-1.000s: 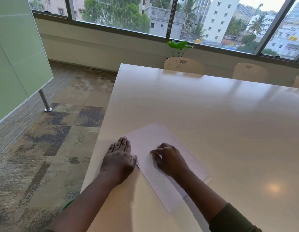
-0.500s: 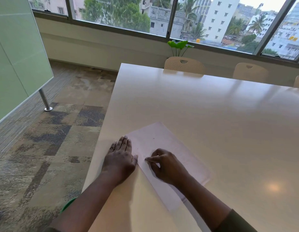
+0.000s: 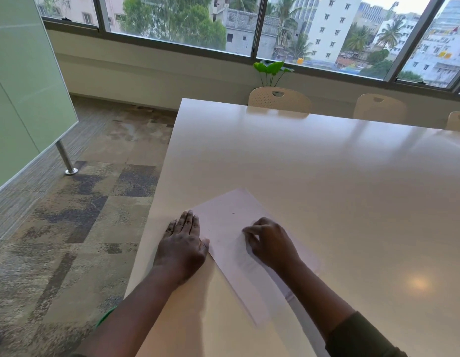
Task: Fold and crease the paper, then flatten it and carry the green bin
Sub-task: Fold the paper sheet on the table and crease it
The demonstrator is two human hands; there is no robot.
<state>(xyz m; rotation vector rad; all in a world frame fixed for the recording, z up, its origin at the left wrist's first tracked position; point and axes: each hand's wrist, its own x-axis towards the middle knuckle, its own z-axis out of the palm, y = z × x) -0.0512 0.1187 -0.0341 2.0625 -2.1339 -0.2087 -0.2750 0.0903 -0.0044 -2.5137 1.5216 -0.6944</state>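
A white sheet of paper [image 3: 228, 217] lies slanted on the pale table [image 3: 326, 176], near its left edge. My left hand [image 3: 182, 246] rests flat with straight fingers at the sheet's left edge, and its thumb touches the paper. My right hand [image 3: 270, 246] sits on the middle of the sheet with its fingers curled and its fingertips pressing down on the paper. A thin curved green edge [image 3: 106, 315] shows below my left forearm, beside the table; most of that object is hidden.
Beige chairs [image 3: 279, 99] [image 3: 379, 105] line the table's far side under the windows, with a small green plant [image 3: 271, 69] behind them. On the left a green glass panel [image 3: 23, 86] stands on a metal post [image 3: 65, 158] over patterned carpet.
My right hand's fingertips slid a little to the left across the paper, then back away from me. My left hand has stayed in place.
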